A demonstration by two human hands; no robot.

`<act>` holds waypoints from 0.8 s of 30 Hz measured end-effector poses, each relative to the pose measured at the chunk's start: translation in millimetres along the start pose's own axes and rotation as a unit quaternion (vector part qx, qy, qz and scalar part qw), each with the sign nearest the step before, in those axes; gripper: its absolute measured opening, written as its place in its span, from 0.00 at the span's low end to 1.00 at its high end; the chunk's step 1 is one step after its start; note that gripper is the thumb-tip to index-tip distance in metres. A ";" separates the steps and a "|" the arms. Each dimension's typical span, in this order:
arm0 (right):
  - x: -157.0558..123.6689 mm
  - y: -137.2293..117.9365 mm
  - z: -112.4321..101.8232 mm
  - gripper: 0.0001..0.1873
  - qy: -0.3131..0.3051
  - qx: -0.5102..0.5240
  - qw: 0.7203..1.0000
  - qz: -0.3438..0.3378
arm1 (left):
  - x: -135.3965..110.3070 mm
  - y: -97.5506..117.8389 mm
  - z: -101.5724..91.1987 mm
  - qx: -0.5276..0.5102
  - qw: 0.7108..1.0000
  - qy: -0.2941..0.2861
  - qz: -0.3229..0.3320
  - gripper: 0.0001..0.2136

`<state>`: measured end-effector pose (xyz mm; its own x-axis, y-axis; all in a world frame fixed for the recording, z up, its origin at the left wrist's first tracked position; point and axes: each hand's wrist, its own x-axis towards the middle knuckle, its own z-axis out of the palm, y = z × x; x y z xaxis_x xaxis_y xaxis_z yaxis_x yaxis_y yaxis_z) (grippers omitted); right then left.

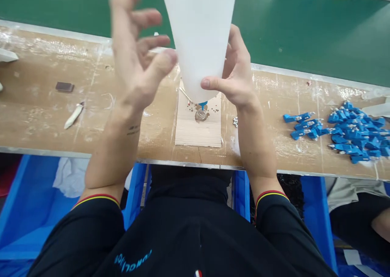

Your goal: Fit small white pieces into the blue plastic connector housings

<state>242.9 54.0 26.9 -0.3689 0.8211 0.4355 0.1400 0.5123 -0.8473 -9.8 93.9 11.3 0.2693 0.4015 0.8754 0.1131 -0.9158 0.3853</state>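
A large white tapered piece [201, 41], smooth and wide at the top with a rounded lower end, is held upright over the workbench. My right hand [239, 76] grips its right side, thumb across the front and fingers behind. My left hand [137, 61] is just left of it, fingers spread and slightly blurred; the thumb tip is close to its edge, and I cannot tell if they touch. A small blue part [202, 104] shows under the lower end. Directly below, a small clear round dish [200, 115] rests on a pale board [198, 135] with wet-looking spots.
Many blue plastic parts [356, 133] lie piled on the right of the bench [158, 143]. A dark block [64, 87] and a white-handled tool [74, 115] lie left. Beyond is a green surface [280, 33]. Blue bins [39, 204] stand below; another person's leg [359, 220] shows lower right.
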 end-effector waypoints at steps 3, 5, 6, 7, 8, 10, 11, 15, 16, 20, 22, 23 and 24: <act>-2.5 -3.0 1.4 0.59 -0.005 -0.003 1.000 -0.005 | 3.6 22.9 31.6 -0.075 0.989 -0.081 -0.096 0.33; -2.2 -4.2 1.4 0.57 0.004 0.007 1.000 -0.014 | 7.8 29.2 42.4 -0.090 0.984 -0.091 -0.122 0.28; -1.9 -4.4 0.7 0.55 0.015 0.011 1.000 -0.015 | 10.0 30.4 45.0 -0.091 0.984 -0.089 -0.125 0.27; -1.7 -4.5 -0.3 0.52 0.028 0.014 0.999 -0.014 | 12.1 30.9 46.4 -0.090 0.984 -0.088 -0.125 0.27; -1.9 -4.5 -1.8 0.49 0.039 0.016 0.999 -0.013 | 14.1 31.1 47.1 -0.089 0.984 -0.093 -0.120 0.27; -3.5 -4.8 -5.6 0.44 0.050 0.011 0.999 -0.005 | 17.7 31.9 47.6 -0.086 0.984 -0.111 -0.106 0.28; -4.8 -5.2 -7.5 0.44 0.050 0.004 0.999 0.005 | 19.3 32.8 47.9 -0.079 0.985 -0.115 -0.099 0.28; -10.3 -6.7 -12.6 0.51 0.038 -0.030 0.998 0.041 | 23.3 39.1 50.0 -0.041 0.990 -0.113 -0.076 0.30; -11.3 -7.0 -12.9 0.53 0.035 -0.033 0.998 0.039 | 23.8 41.2 50.4 -0.036 0.991 -0.108 -0.075 0.30; -13.8 -9.1 -11.4 0.49 0.034 -0.045 0.998 0.028 | 24.6 48.2 50.7 -0.030 0.992 -0.088 -0.081 0.29; -14.0 -10.5 -10.6 0.43 0.042 -0.040 0.998 0.017 | 24.2 49.7 50.8 -0.021 0.991 -0.098 -0.089 0.30; -13.8 -11.0 -10.4 0.40 0.046 -0.033 0.998 0.009 | 23.8 49.7 50.9 -0.015 0.991 -0.099 -0.091 0.31; -13.4 -11.4 -10.3 0.39 0.047 -0.025 0.999 0.000 | 23.3 49.4 51.2 -0.009 0.991 -0.101 -0.091 0.32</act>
<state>255.8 39.8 33.8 -0.2817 0.8401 0.4637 0.1859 0.5218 -0.8326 51.1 57.7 35.8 0.4317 0.5497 0.7152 0.1611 -0.8271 0.5384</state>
